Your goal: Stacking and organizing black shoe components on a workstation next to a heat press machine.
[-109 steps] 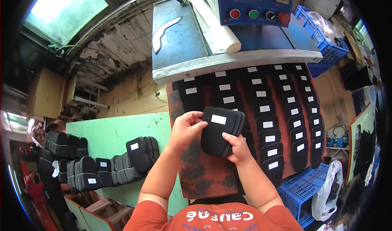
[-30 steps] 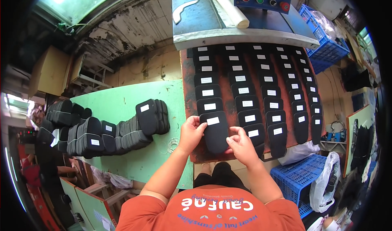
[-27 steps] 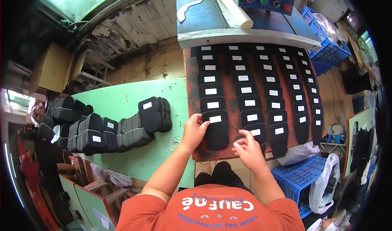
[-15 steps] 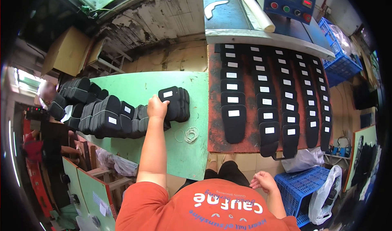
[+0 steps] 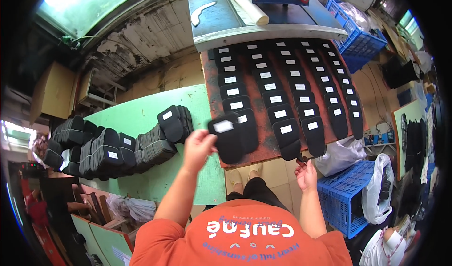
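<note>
I see the black pad (image 5: 228, 136) held up in the left hand (image 5: 197, 146), long axis running roughly 12 to 6 o'clock, slightly tilted, narrower rounded end toward 6, white label end toward 12. It hangs over the near-left corner of the brown board (image 5: 213, 101), just beside the last pad of the left column (image 5: 247, 127), overlapping it in view; touching or not, can't tell. Left hand fingers closed on the pad's left edge, thumb side pinching. Half a second ago that hand was out at 9 o'clock on the stack of pads (image 5: 172, 125) on the green table (image 5: 141, 120); now it has come back across with one piece. Right hand (image 5: 306, 174) was low by the torso, now up at the board's near edge at 5 o'clock, fingers loosely curled, nothing in it that I can make out, fingertips close to the lowest pad of a middle column (image 5: 289, 141).

Pad look: flat black piece, elongated tongue shape, matte, small white rectangular label near the top.

Outward: rows of similar black labelled pads fill the board toward 12. More bundles of pads (image 5: 99, 153) lie at 9 on the table. Blue crate (image 5: 343, 195) at 4 o'clock on the floor.
</note>
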Demonstrator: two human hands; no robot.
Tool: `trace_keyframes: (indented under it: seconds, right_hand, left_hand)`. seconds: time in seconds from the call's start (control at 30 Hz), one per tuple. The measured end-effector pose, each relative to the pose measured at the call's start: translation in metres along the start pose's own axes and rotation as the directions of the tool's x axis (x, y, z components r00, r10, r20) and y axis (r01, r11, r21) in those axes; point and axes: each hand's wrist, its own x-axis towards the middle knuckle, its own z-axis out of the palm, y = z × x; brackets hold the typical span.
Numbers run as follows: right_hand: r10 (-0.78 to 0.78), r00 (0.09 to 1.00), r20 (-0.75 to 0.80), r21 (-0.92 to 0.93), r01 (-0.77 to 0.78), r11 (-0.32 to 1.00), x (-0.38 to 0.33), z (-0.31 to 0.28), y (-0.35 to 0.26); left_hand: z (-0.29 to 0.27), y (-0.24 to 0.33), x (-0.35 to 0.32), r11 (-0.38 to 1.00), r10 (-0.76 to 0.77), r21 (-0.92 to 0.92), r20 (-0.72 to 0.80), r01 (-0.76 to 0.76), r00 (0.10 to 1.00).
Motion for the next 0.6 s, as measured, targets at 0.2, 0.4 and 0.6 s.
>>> trace_keyframes:
  seconds: [0.2,0.4,0.6]
  right_hand:
    - [-0.123,0.983,-0.138,-0.094,0.11,0.989,0.016,-0.004,0.009]
    - [-0.135,0.964,-0.227,-0.083,0.119,0.989,0.016,0.004,0.007]
    - [-0.141,0.971,-0.193,-0.095,0.124,0.988,0.015,0.011,0.004]
  left_hand:
    - [0.051,-0.039,0.001,0.97,-0.217,0.122,0.063,0.209,0.974]
    - [0.033,-0.046,0.005,0.941,-0.165,0.296,-0.024,0.164,0.986]
    - [0.005,-0.071,0.008,0.79,0.087,0.613,-0.147,0.022,0.985]
